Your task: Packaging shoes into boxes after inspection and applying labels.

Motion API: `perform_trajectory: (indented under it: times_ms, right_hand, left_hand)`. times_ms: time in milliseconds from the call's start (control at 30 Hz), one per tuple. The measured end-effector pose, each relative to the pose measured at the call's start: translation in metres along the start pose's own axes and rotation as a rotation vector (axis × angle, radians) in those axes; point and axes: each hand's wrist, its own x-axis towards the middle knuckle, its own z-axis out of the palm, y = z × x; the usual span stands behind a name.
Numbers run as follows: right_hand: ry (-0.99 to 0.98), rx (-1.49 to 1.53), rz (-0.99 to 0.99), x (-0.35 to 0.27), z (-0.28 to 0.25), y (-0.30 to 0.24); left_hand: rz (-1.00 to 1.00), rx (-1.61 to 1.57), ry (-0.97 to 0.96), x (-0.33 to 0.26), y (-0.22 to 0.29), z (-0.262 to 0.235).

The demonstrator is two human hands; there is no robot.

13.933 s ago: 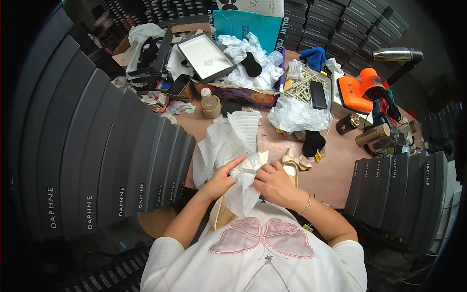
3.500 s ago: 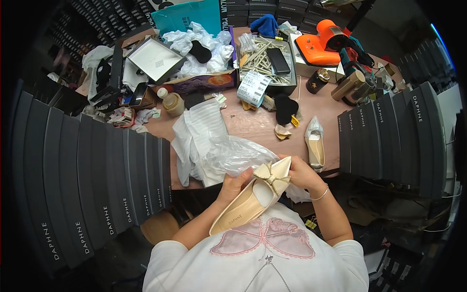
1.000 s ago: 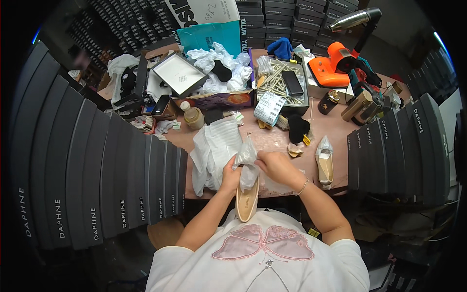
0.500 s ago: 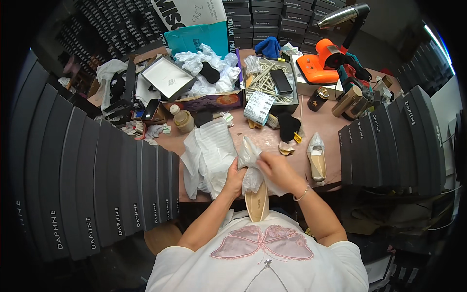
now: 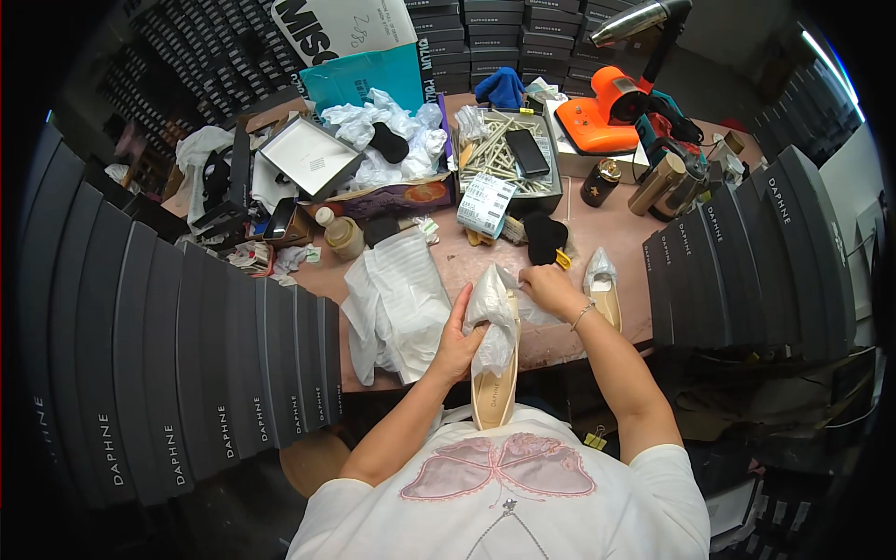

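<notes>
My left hand (image 5: 457,343) is closed around the side of a pale flat shoe (image 5: 493,397), its heel toward my body. Thin white translucent wrap (image 5: 490,297) covers the toe and bunches into the shoe's opening, where my left thumb presses. Just right of the toe, my right hand (image 5: 553,291) has its fingers pinched on a loose sheet of the wrap, part of which hangs below them. A second flat shoe (image 5: 607,299), its toe also covered in white wrap, lies on the table beyond my right wrist, partly hidden by it.
White foam sheets (image 5: 401,303) lie left of my hands. Stacked dark shoe boxes (image 5: 201,364) rise on the left, with more boxes (image 5: 728,252) on the right. Farther back are a carton of crumpled paper (image 5: 401,196), a tray of sticks (image 5: 495,140) and an orange-based dryer stand (image 5: 588,126).
My right hand has moved up and off the shoe's opening to the right of its toe, drawing wrap with it. The wrapped toe now points more upright in my left hand.
</notes>
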Motion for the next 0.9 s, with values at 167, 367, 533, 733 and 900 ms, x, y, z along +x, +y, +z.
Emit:
perform_trajectory:
  times_ms: [167,367,533,733,900]
  right_hand:
    - [-0.063,0.054,0.027,0.003,0.01,0.015]
    - [-0.164,0.303,0.054,-0.012,-0.033,0.022]
    - [-0.073,0.468,0.038,-0.021,-0.056,-0.042]
    - [0.159,0.179,-0.106,-0.036,0.023,-0.124]
    - [0.103,0.059,-0.237,-0.061,0.037,-0.123]
  left_hand:
    - [-0.106,0.069,0.051,0.003,-0.01,-0.005]
    - [-0.091,0.173,0.243,-0.001,-0.019,-0.026]
    - [-0.018,0.337,0.266,0.009,-0.034,-0.044]
    - [-0.003,0.421,0.331,0.012,-0.05,-0.048]
    - [-0.294,-0.243,0.139,-0.006,0.005,-0.053]
